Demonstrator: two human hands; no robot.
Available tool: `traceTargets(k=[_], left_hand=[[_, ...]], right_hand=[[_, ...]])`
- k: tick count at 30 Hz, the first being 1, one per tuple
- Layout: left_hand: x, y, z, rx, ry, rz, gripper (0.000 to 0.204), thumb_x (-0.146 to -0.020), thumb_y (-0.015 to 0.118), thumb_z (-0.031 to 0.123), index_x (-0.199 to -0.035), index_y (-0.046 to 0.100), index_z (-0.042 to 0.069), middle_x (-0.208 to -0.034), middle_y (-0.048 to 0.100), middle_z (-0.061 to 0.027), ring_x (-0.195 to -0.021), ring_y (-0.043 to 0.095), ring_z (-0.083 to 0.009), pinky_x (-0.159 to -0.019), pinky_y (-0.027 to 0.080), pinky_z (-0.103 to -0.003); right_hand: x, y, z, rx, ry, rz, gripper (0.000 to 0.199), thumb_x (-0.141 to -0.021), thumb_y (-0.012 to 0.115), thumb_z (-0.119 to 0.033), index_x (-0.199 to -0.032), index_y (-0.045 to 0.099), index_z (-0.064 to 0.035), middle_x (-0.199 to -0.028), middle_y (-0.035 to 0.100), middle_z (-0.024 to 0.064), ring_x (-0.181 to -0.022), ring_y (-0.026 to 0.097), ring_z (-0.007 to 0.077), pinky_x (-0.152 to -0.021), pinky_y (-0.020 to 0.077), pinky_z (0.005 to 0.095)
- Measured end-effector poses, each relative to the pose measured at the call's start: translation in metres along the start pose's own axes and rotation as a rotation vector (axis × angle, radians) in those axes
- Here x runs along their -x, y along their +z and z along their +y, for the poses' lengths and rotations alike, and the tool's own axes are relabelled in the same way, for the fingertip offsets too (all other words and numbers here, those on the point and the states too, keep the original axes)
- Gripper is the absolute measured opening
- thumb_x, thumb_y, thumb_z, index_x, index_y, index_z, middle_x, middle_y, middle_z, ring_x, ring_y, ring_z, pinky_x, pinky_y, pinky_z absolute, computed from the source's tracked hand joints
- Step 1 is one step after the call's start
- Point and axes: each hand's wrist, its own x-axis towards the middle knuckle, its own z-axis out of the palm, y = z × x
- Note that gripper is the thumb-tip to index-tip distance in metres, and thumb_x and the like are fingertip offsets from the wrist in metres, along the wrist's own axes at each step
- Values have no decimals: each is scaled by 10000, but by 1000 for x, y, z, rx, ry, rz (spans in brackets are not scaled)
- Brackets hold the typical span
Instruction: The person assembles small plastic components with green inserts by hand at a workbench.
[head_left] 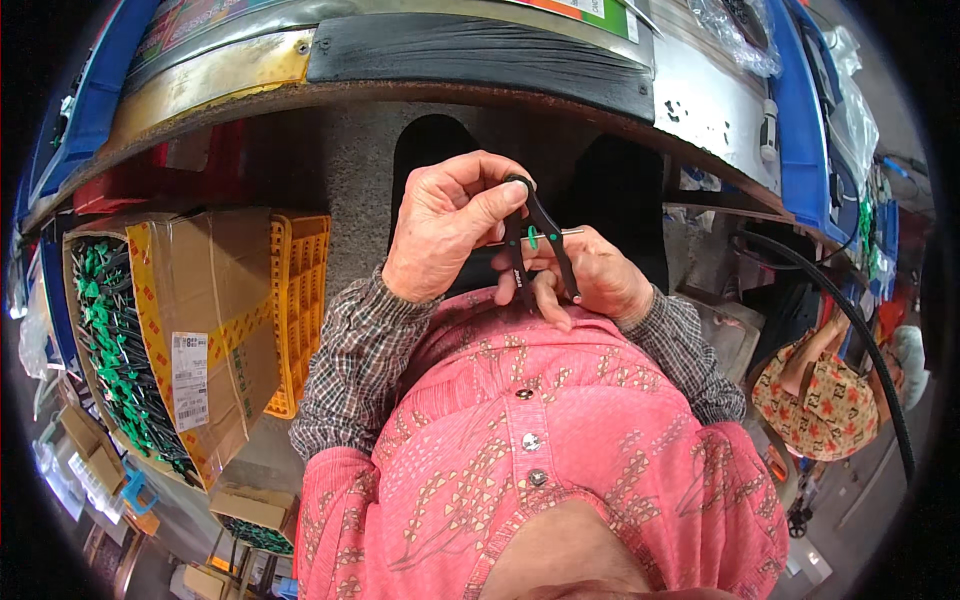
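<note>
The left hand (455, 225) pinches, between the thumb and the first finger, the top end of a black two-armed tool (562, 262). This tool is a little toward one o'clock from the middle of the view, in front of the person's pink clothing (560, 400). Its two arms stand apart like a narrow V turned over, and their free ends point toward about five and six o'clock. Between them there is a small green part (532, 238). The right hand (600, 275) is at the four o'clock side of the tool, with curled fingers; I cannot tell if they pinch it. A thin metal rod lies across the tool, near this hand. At nine o'clock stands a cardboard box (235, 300) with many green and black pieces (110, 350), beside a yellow crate (300, 310). The surface (480, 60) is at twelve o'clock.
</note>
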Motion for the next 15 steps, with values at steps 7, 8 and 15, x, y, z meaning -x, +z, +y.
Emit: traceTargets(k=[7, 8, 15], left_hand=[[1, 1, 1, 26, -20, -4, 126, -888, 653, 113, -982, 664, 29, -811, 641, 0, -629, 519, -15, -529, 406, -150], [1, 1, 0, 39, -23, 2, 124, -887, 654, 113, -980, 666, 31, -807, 641, 1, -622, 517, -14, -525, 402, -149], [-2, -1, 0, 11, -21, -21, 119, -883, 661, 114, -970, 669, 33, -802, 639, 7, -618, 512, -11, -523, 392, -147]], right_hand=[[0, 5, -4, 65, 6, 29, 655, -874, 633, -444, -1242, 513, 84, -1037, 641, 218, -631, 635, 157, -620, 502, 220], [-1, 6, -4, 68, 12, 36, 636, -874, 635, -436, -1227, 526, 82, -1029, 643, 216, -651, 641, 157, -632, 505, 222], [-1, 2, 2, 8, -3, 47, 519, -904, 628, -345, -1204, 544, 70, -1015, 642, 204, -678, 627, 143, -667, 507, 223]])
